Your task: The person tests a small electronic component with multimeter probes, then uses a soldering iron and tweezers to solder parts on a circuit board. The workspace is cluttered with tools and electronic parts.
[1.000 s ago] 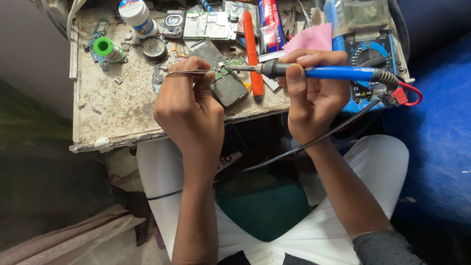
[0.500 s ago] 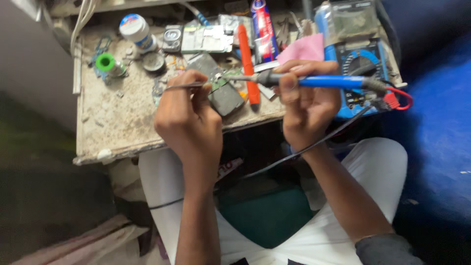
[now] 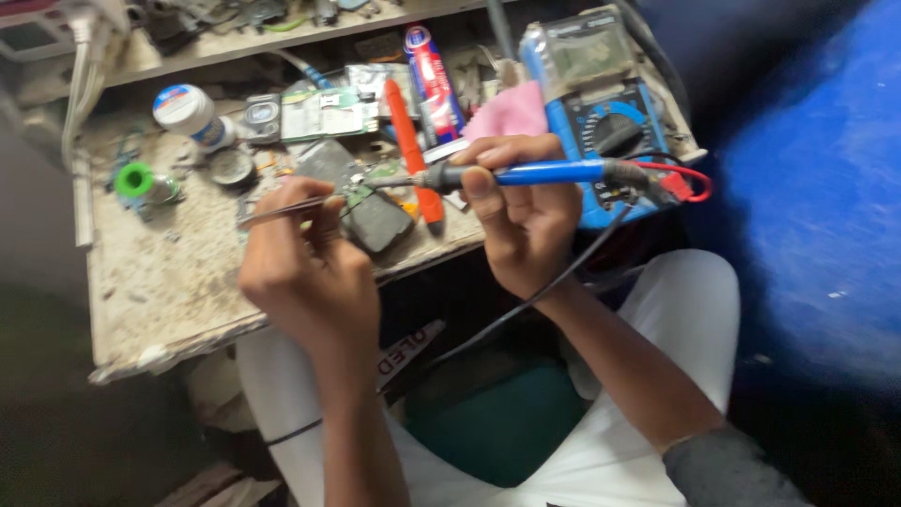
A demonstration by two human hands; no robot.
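Item: my right hand [image 3: 526, 221] clamped round a blue-handled soldering iron [image 3: 526, 174], tip just left of grip over a small dark circuit board [image 3: 375, 202].
Left hand [image 3: 305, 272] pinching thin metal tweezers [image 3: 277, 208].
Risk: tip slipping onto fingers.
Change: view nearer, bench shifted left.

Small counter [image 3: 160, 300], pale top stained, chipped and gritty, its front edge worn and running just under both grips; raised shelf [image 3: 235, 42] along the back of it, beyond the grips, cluttered; blue surface [image 3: 807, 188] fills the area right of the right grip, smooth, faintly speckled, softly lit; dark floor [image 3: 56, 422] left of the left grip and below the counter edge, in shadow; light is diffuse, brightest on the counter top, with no hard shadows.
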